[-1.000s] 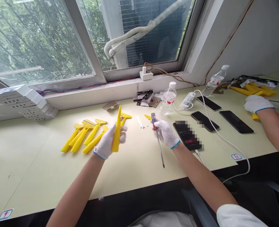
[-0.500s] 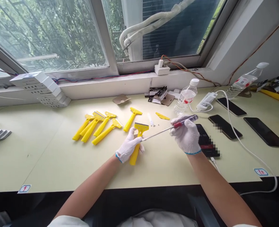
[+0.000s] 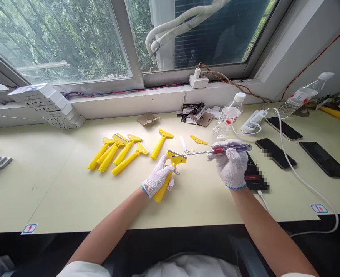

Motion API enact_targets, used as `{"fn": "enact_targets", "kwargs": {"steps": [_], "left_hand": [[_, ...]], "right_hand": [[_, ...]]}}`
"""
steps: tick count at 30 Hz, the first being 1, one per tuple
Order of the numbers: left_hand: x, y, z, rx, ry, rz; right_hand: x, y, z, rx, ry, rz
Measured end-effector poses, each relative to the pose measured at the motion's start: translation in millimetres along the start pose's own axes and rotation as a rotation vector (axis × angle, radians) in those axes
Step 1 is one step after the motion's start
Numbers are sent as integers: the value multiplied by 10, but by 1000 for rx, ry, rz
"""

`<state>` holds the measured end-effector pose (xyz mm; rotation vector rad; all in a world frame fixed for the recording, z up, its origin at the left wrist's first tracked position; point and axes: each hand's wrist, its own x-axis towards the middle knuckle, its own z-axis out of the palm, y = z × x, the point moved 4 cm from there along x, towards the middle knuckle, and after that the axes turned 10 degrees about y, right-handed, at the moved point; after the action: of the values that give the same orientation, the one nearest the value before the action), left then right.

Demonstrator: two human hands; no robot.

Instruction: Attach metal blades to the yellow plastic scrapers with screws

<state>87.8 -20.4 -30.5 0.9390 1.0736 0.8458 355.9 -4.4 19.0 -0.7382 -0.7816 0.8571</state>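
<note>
My gloved left hand (image 3: 160, 175) is closed around the handle of a yellow scraper (image 3: 176, 158), its head tilted up and to the right. In my gloved right hand (image 3: 231, 163) is a screwdriver (image 3: 218, 150) with a red and clear handle. Its long shaft reaches left, and the tip is at the scraper's head, by a screw; whether it sits in the screw I cannot tell. Just beyond lie a thin blade (image 3: 183, 144), a few tiny screws (image 3: 193, 150) and a loose yellow cover piece (image 3: 199, 139). Several more yellow scrapers (image 3: 120, 152) lie to the left.
Several phones (image 3: 276, 153) and a white charging cable (image 3: 291, 165) lie at right. A water bottle (image 3: 228, 115) stands behind my right hand, with a power strip (image 3: 254, 121) beside it. Opened cardboard packaging (image 3: 198, 114) lies at the back, and stacked white boxes (image 3: 50, 105) stand at far left.
The scraper's head has turned clockwise in my left hand. The screwdriver has swung closer to level, and its tip has moved up from beside my left fingers onto the scraper's head.
</note>
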Motion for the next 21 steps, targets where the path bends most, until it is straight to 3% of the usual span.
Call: {"fn": "enact_targets", "kwargs": {"steps": [7,12,15,18,21], "left_hand": [[35,-1,-20,-11,4,-10],[40,20,-29,-2,18,-33],[36,40,-47,-16,6,-49],[36,50,-74,-33,-22,-65],[42,37,-91,-38,-54,-83]], "right_hand": [[11,-7,74,-54,-93,-55],[140,-98,359,-125,-167,-66],[223,-213,596,-184,-304,-54],[288,-308,839,-320,-540,-48],[362,-404,1031,-444,-618,-187]]}}
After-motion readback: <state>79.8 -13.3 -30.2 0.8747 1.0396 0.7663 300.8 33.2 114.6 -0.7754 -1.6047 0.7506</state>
